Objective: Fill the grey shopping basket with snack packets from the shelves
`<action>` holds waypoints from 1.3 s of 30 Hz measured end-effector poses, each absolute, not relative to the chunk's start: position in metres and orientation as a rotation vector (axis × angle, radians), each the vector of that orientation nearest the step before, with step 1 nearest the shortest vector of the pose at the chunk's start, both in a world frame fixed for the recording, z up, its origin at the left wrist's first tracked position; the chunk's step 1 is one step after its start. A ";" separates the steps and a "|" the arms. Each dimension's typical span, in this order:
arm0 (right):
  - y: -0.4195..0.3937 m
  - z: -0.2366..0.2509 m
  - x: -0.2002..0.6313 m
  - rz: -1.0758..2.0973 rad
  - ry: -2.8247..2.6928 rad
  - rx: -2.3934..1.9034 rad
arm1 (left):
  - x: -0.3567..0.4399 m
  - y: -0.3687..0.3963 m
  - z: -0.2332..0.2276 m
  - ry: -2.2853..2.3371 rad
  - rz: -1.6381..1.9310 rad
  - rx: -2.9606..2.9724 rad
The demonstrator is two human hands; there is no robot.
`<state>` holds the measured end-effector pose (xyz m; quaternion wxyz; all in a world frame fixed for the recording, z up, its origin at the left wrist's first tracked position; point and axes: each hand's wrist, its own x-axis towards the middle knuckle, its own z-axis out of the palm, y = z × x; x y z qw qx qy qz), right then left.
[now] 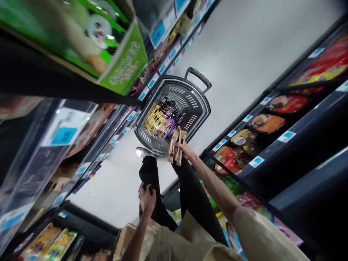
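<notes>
My right hand (183, 148) is closed around a pair of slim tan snack packets (172, 151) at the near right rim of a dark grey shopping basket (203, 105). Inside the basket lie a shiny yellow and purple snack bag (160, 122) and some dark glossy packages (169, 106). My left hand (147, 197) rests on my black trouser leg (149, 172), its fingers apart and holding nothing. The lettering on the tan packets is too small to read.
The basket stands on a pale floor (239, 47), its handle (199, 77) folded outward. Shelves with blue price tags (64, 135) run along the left. More shelves with red and orange food tubs (268, 123) line the right. A green panda box (123, 69) juts out at upper left.
</notes>
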<state>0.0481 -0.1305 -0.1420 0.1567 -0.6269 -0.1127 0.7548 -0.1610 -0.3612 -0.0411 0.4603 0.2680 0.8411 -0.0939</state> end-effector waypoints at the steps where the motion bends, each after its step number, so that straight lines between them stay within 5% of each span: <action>1: -0.134 -0.129 0.048 2.240 -0.339 -1.730 | -0.156 -0.349 -0.041 2.007 -0.054 0.584; 5: -0.150 -0.090 0.028 2.399 -0.445 -1.704 | -0.132 -0.287 -0.041 1.652 0.445 0.363; 10: -0.156 -0.060 -0.011 2.373 -0.660 -1.667 | -0.138 -0.242 -0.031 1.749 0.548 0.447; 14: -0.151 -0.047 -0.035 2.136 -1.098 -1.664 | -0.171 -0.250 -0.014 1.831 0.443 0.561; 20: -0.167 -0.032 -0.059 2.203 -1.049 -1.608 | -0.215 -0.266 0.013 1.783 0.385 0.626; 29: -0.218 -0.033 -0.080 2.233 -1.044 -1.550 | -0.251 -0.307 0.018 1.830 0.895 0.366; 39: -0.243 -0.056 -0.035 2.157 -0.876 -1.914 | -0.419 -0.317 0.025 2.197 1.456 -0.212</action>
